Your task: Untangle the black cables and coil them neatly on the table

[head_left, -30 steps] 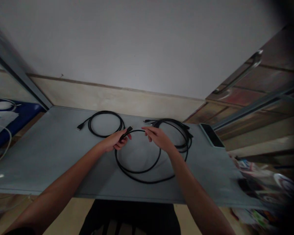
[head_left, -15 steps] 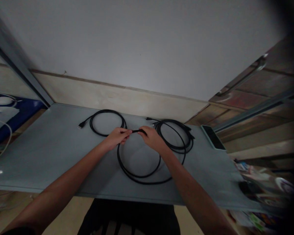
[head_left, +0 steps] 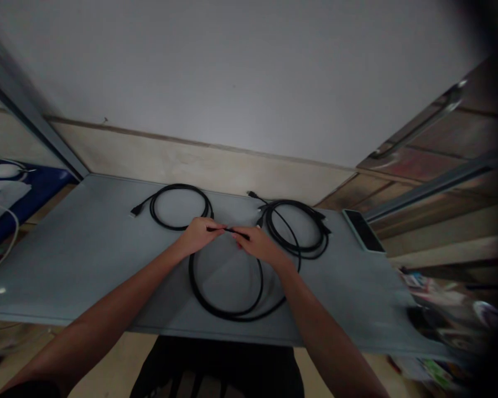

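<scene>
A looped black cable (head_left: 234,315) hangs down from between my hands onto the grey table (head_left: 87,243). My left hand (head_left: 202,233) pinches its upper part from the left. From the right, my right hand (head_left: 253,241) grips the same cable, and a short dark stretch spans the small gap between the fingertips. A coiled black cable (head_left: 181,186) with a plug at its left end lies behind my left hand. Another black coil (head_left: 305,249) rests to the right of my right hand, with several connectors around it.
A phone-like device (head_left: 364,231) lies near the table's right end. Blurred clutter (head_left: 440,309) sits at the far right edge. At the left stand a metal post (head_left: 62,143) and a blue surface (head_left: 50,185) with white items. A pale wall rises behind the table.
Both hands have moved slightly down, and the gap between their fingertips has narrowed. The held cable's loop has shifted left and a little toward the front edge.
</scene>
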`<state>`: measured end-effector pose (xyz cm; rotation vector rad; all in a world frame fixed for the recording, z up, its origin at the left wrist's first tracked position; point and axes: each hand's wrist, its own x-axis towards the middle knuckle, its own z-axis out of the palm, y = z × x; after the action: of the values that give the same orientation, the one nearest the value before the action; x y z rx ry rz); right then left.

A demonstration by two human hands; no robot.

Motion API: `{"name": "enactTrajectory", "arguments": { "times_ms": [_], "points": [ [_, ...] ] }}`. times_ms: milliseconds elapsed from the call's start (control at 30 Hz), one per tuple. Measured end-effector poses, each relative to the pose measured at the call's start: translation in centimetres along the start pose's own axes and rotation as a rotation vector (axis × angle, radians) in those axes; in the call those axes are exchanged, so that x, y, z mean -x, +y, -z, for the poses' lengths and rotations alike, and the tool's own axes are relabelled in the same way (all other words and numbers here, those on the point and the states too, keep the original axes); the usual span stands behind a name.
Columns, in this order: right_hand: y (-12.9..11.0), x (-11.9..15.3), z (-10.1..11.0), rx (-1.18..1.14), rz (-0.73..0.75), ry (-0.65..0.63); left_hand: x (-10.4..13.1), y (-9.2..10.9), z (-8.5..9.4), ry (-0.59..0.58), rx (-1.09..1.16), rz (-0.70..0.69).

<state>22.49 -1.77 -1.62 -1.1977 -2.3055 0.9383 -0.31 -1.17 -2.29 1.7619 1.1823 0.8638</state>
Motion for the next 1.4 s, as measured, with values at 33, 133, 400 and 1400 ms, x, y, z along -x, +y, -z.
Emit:
{"name": "enactTrajectory", "arguments": {
  "times_ms": [33,133,400,1400],
  "points": [
    [0.1,-0.1,-0.2,0.013,0.006,0.016,0.0,0.0,-0.1,-0.013,0.019,0.018],
    [0.7,-0.4,-0.1,0.077,-0.017,0.156,0.0,-0.1,-0.2,-0.039,0.16,0.165],
    [2.0,-0.4,1.8,0.145,-0.146,0.497,-0.3,0.2,0.5,0.098,0.423,0.319],
    [0.3,-0.9,-0.5,-0.84,-0.336,0.393,-0.6,-0.8,1.0,0.085,0.64,0.322]
  ]
}}
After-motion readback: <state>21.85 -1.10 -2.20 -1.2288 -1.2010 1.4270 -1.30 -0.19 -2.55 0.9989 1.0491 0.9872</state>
